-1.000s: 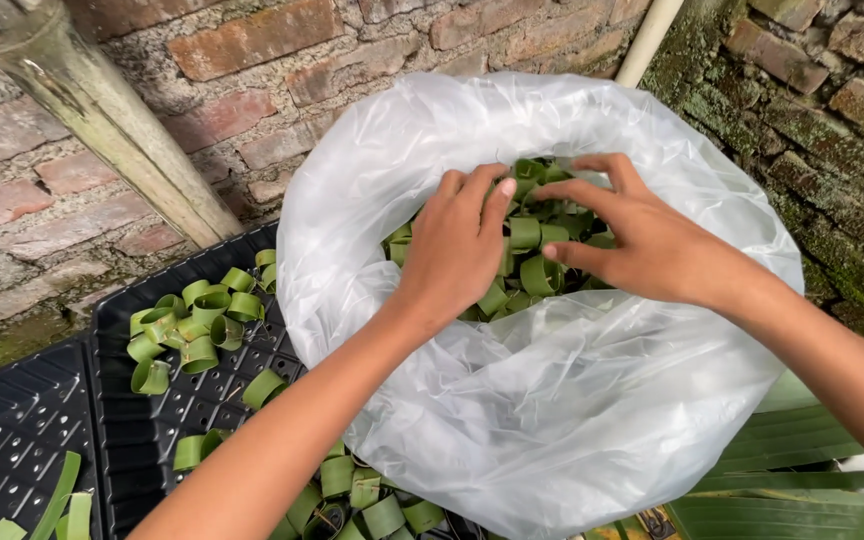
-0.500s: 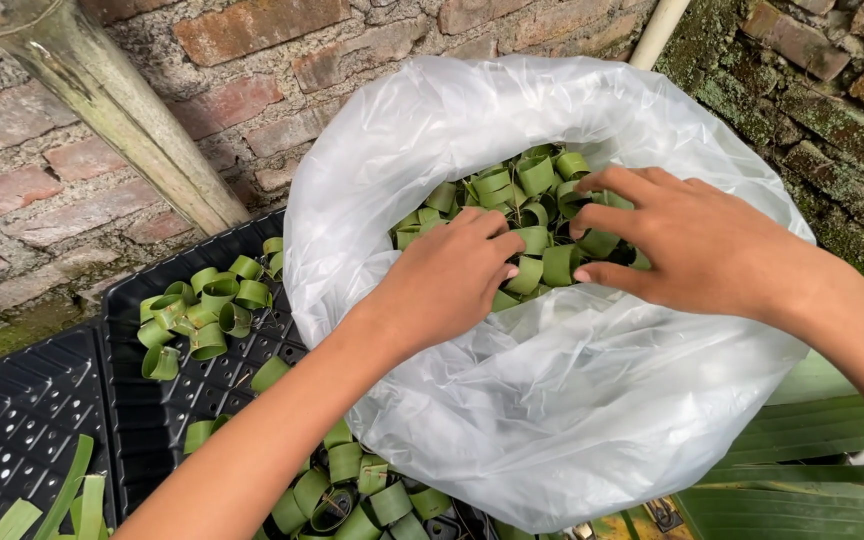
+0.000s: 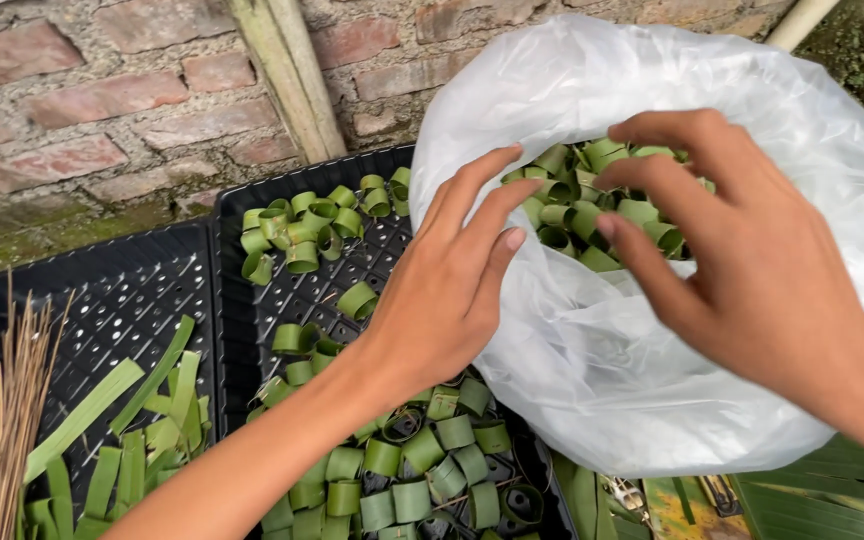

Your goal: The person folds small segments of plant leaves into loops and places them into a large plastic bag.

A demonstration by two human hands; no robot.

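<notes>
Hands at the bag mouth

Left hand [image 3: 447, 290], fingers spread and empty, rests on the translucent white plastic bag [image 3: 592, 350]. Right hand [image 3: 742, 260] hovers open over green rolled leaf rings [image 3: 592, 205] inside it. Left of the bag, a black perforated plastic tray [image 3: 282, 300].

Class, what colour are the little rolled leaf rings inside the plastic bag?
Green: the leaf rings in the translucent white plastic bag show best in the head view.

Green is shown by the leaf rings [image 3: 592, 195] in the translucent white plastic bag [image 3: 592, 370] and by the flat leaf strips [image 3: 142, 440]. The perforated trays [image 3: 142, 300] are coloured black, dotted with holes. Tan is seen on the thin sticks [image 3: 14, 400]. The brick wall [image 3: 102, 110] is reddish-brown, mossed green.
</notes>
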